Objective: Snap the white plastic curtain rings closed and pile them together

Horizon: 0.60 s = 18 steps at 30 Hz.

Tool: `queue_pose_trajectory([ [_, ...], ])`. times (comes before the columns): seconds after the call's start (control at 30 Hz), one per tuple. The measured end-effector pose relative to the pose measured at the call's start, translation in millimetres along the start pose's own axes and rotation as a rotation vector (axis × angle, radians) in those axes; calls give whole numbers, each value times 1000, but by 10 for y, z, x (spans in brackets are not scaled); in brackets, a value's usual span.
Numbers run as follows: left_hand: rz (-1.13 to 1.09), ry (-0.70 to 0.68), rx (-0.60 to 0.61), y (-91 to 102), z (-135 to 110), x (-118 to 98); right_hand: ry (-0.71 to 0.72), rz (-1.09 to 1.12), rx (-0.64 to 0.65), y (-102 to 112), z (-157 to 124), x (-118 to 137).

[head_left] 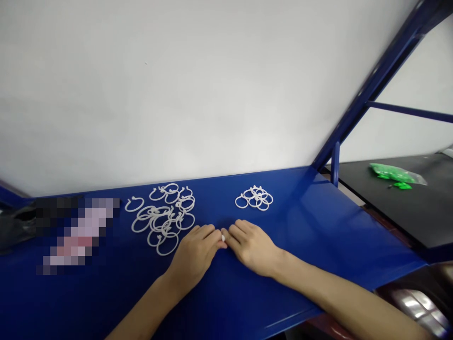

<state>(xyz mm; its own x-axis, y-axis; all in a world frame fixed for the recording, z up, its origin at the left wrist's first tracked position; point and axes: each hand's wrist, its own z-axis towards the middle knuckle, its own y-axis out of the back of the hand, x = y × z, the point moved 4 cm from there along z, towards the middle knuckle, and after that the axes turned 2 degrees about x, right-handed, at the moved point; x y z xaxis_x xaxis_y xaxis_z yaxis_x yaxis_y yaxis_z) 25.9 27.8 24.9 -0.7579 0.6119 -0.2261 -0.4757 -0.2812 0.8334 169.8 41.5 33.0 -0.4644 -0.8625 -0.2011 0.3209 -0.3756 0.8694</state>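
Note:
My left hand point(198, 250) and my right hand point(249, 245) meet over the blue shelf, fingertips closed together. Between them shows a small white end of what looks like a white plastic ring point(223, 238); the fingers hide the rest. Left of my left hand lies a loose pile of white plastic rings point(167, 244), many with their clasp ends apart. A smaller cluster of white rings point(242, 202), which look closed, lies beyond my right hand, near the back of the shelf.
The blue shelf point(300, 226) backs onto a pale wall. Blue metal posts point(336, 163) rise at its right end. On a black table point(399, 212) beyond lies a clear bag of green pieces point(392, 173). A blurred-out object point(85, 231) and dark plastic point(21, 226) lie at left.

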Motion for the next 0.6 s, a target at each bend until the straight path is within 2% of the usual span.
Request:
queue_pose_trajectory([
  [0.1,76,50,-15,70,40,118,-77,55,-30,36,20,-188],
  [0.2,263,195,-41,161,34,303,-296,60,-62,50,-30,-501],
  [0.3,412,333,61,185,-18,463,-474,13,-34,11,-137,-803],
  [0.43,451,370,191,137,-64,507,-520,52,28,-85,-217,-1027],
  [0.5,455,352,201,118,-63,483,-543,58,44,-127,-222,-1080],
  [0.6,445,327,154,123,-50,446,-568,11,54,-156,-210,-1113],
])
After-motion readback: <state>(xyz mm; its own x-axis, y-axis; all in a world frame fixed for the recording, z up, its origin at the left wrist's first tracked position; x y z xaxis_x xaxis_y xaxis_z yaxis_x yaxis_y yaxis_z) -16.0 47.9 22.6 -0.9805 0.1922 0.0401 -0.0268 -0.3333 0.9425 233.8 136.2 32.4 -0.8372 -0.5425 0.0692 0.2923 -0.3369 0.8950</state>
